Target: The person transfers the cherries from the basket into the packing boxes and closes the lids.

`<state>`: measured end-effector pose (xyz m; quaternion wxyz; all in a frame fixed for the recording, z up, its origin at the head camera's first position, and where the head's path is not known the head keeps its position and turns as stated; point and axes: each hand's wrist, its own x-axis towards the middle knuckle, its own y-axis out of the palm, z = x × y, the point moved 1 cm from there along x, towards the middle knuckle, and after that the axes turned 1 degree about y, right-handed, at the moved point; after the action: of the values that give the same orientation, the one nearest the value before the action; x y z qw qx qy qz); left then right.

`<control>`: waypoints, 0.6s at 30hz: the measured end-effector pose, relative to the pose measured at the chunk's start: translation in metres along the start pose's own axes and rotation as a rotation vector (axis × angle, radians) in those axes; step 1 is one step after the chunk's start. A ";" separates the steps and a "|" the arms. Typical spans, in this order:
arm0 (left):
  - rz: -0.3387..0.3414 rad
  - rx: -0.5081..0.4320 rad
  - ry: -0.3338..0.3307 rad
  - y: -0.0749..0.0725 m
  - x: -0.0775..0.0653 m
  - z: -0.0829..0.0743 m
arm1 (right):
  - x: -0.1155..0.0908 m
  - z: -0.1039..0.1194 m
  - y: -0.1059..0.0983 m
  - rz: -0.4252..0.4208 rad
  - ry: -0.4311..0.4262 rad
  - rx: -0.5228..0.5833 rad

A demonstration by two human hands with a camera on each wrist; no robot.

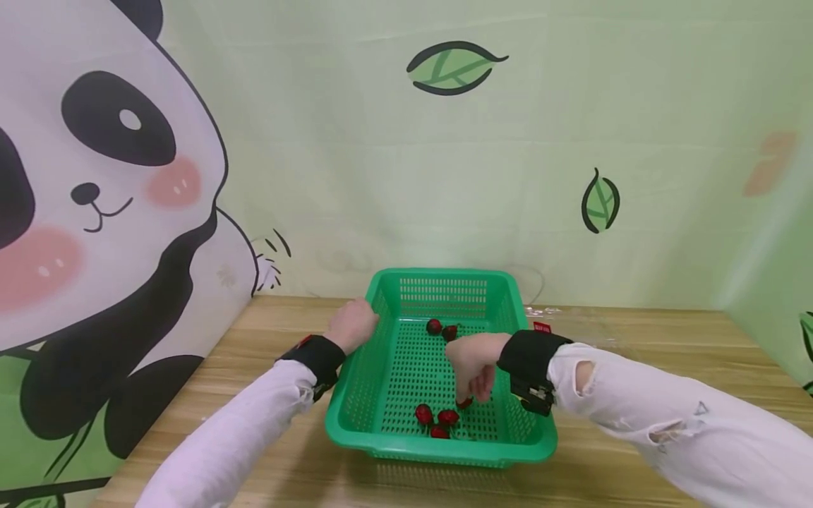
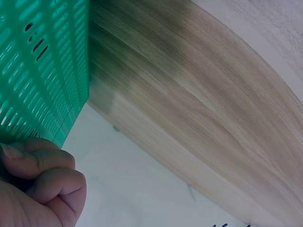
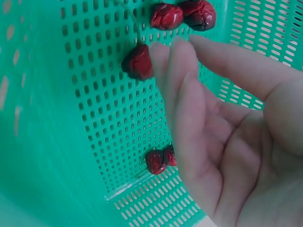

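Observation:
A green plastic basket (image 1: 419, 451) with slotted walls stands on the wooden table. My left hand (image 1: 352, 324) grips its left rim, and in the left wrist view the curled fingers (image 2: 59, 189) lie against the wall. Inside the basket, my right hand (image 1: 473, 363) reaches down with fingers fairly straight and thumb near the fingertips. At those fingertips is a small wrinkled dark red fruit (image 3: 138, 63), outside the gap between thumb and fingers; whether they touch it is unclear. Several similar fruits (image 1: 447, 417) lie near the front, and two more (image 1: 434, 327) near the back.
Behind the basket hangs a pale green cloth (image 1: 356, 176) printed with a panda and leaves. Clear plastic wrapping with a red label (image 1: 542, 327) lies on the table (image 1: 686, 346), right of the basket and partly behind my right wrist.

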<state>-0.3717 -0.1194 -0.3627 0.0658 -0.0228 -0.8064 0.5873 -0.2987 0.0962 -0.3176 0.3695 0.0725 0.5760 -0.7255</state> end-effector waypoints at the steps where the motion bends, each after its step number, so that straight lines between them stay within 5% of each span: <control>1: 0.000 -0.001 0.000 0.000 0.000 0.000 | 0.001 0.001 0.000 0.011 -0.003 -0.022; 10: -0.002 0.013 0.012 0.000 -0.002 0.000 | 0.003 0.008 0.012 0.074 0.039 -0.041; 18: 0.001 0.009 0.014 0.000 -0.001 0.000 | 0.015 0.009 0.020 0.093 0.076 -0.168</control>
<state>-0.3705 -0.1198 -0.3629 0.0711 -0.0270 -0.8032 0.5909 -0.2940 0.0801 -0.3379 0.3853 0.0954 0.6445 -0.6535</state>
